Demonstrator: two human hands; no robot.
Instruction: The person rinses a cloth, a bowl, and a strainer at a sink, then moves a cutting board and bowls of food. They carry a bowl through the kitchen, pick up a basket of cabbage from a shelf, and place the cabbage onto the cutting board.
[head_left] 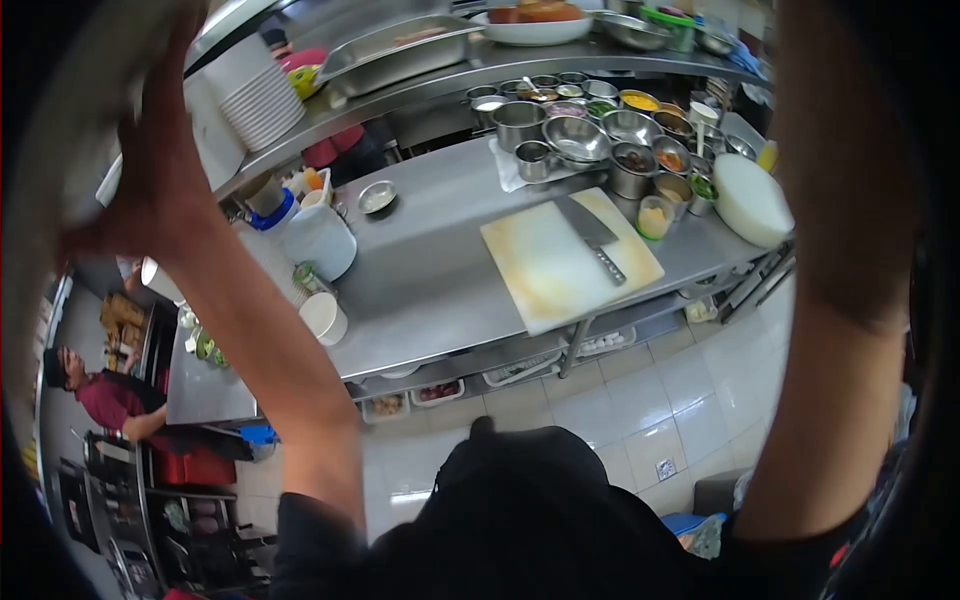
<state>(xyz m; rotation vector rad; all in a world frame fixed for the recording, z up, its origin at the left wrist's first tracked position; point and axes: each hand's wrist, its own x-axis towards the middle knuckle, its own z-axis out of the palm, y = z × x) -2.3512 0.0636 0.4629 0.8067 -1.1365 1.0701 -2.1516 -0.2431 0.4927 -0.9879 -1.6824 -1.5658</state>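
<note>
My left hand [145, 190] is raised close to the camera at the upper left, dark and blurred. Its thumb and fingers look spread apart around the edge of the view, with nothing visible in them. On the right my other arm also reaches up; my right hand [850, 120] is a dark blur at the top edge, its fingers hidden. Below and between the arms, a knife [592, 232] with a dark handle lies on white cutting boards [535, 275], which overlap on the steel counter [425, 240]. Neither hand touches them.
Metal bowls and pots [578, 138] of ingredients crowd the counter's back right, beside a round white board [750, 200]. Stacked white plates [262, 105] and a metal tray [400, 55] sit on the upper shelf. A person [110, 400] in a maroon shirt stands left; another is behind the shelf.
</note>
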